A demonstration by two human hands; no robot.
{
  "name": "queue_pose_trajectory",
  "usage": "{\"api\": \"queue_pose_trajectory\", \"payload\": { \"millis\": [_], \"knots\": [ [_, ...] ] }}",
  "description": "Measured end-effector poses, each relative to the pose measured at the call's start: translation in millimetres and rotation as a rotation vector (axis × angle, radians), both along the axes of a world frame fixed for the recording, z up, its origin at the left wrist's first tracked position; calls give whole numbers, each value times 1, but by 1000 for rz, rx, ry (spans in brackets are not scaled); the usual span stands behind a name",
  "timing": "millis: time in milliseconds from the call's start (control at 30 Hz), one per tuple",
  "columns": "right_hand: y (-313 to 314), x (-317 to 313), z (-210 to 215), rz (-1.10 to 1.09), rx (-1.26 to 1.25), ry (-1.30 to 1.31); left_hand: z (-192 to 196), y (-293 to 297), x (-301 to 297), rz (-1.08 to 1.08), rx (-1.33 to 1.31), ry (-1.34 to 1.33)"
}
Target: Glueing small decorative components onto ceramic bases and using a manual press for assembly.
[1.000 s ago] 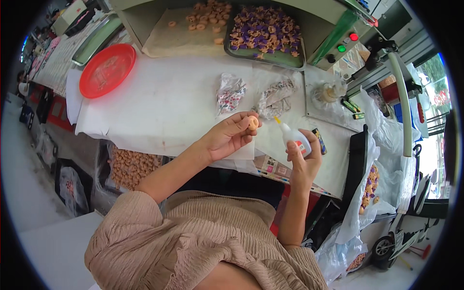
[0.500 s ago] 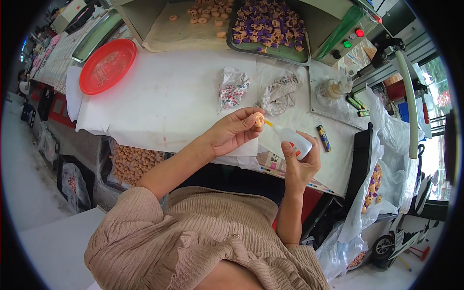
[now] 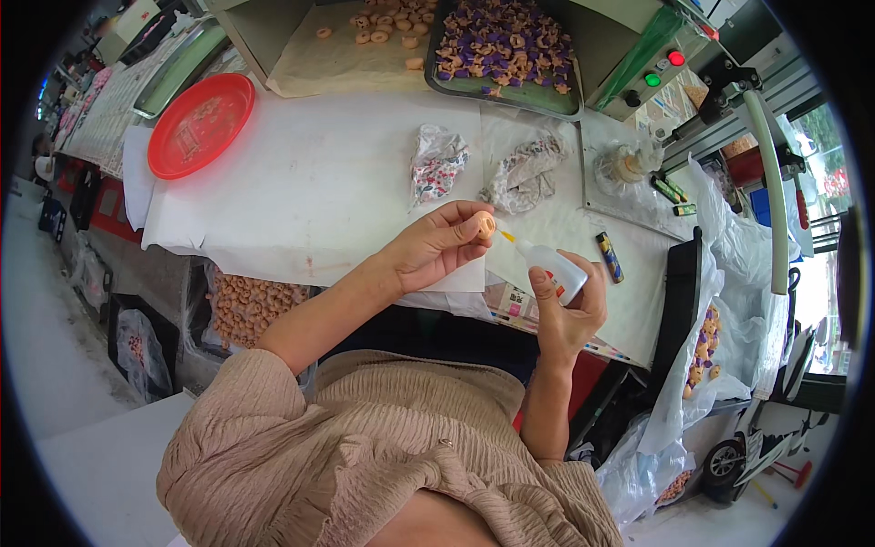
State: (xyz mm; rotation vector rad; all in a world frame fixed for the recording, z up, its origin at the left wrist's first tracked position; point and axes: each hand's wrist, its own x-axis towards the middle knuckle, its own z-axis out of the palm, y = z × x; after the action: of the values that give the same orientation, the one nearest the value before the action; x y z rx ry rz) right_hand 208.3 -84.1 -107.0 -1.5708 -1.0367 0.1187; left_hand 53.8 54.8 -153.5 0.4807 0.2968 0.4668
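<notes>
My left hand (image 3: 439, 244) pinches a small peach-coloured hollow piece (image 3: 485, 225), shaped like a little doll's head, between thumb and fingers. Its open side faces right. My right hand (image 3: 572, 305) is wrapped around a white glue bottle (image 3: 554, 270), tilted so that its yellow nozzle (image 3: 507, 235) points at the piece. The tip ends just beside the piece; whether they touch I cannot tell. Beyond my hands lie a crumpled flowered cloth (image 3: 439, 164) and a second crumpled, greyish patterned cloth (image 3: 524, 178).
A red round tray (image 3: 201, 125) stands at the left of the white-covered table (image 3: 310, 173). At the back sit similar peach pieces (image 3: 392, 23) and a dark tray (image 3: 507, 98) of purple-and-peach figures. Batteries (image 3: 610, 257) lie right. A bag of peach pieces (image 3: 255, 308) is below left.
The peach piece has turned slightly in my left fingers, and the nozzle sits a little lower against its edge. Both hands keep their hold; the view has shifted slightly.
</notes>
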Motion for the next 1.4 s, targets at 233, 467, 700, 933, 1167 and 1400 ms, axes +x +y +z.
{"api": "queue_pose_trajectory", "payload": {
  "millis": [233,467,700,933,1167,1400],
  "knots": [
    [-4,0,1,-12,4,-5,2,-2,1,1,-4,-17],
    [-2,-3,3,-15,25,38,6,-2,2,14,-7,-10],
    [1,-5,3,-2,28,72,7,-3,3,1,9,-8],
    [1,-3,1,8,10,82,7,-3,4,6,-3,-1],
    [-4,-2,3,12,-17,65,8,-2,3,9,-9,-6],
    [-6,-1,5,30,-29,71,7,-3,4,11,-13,-8]
  ]
}}
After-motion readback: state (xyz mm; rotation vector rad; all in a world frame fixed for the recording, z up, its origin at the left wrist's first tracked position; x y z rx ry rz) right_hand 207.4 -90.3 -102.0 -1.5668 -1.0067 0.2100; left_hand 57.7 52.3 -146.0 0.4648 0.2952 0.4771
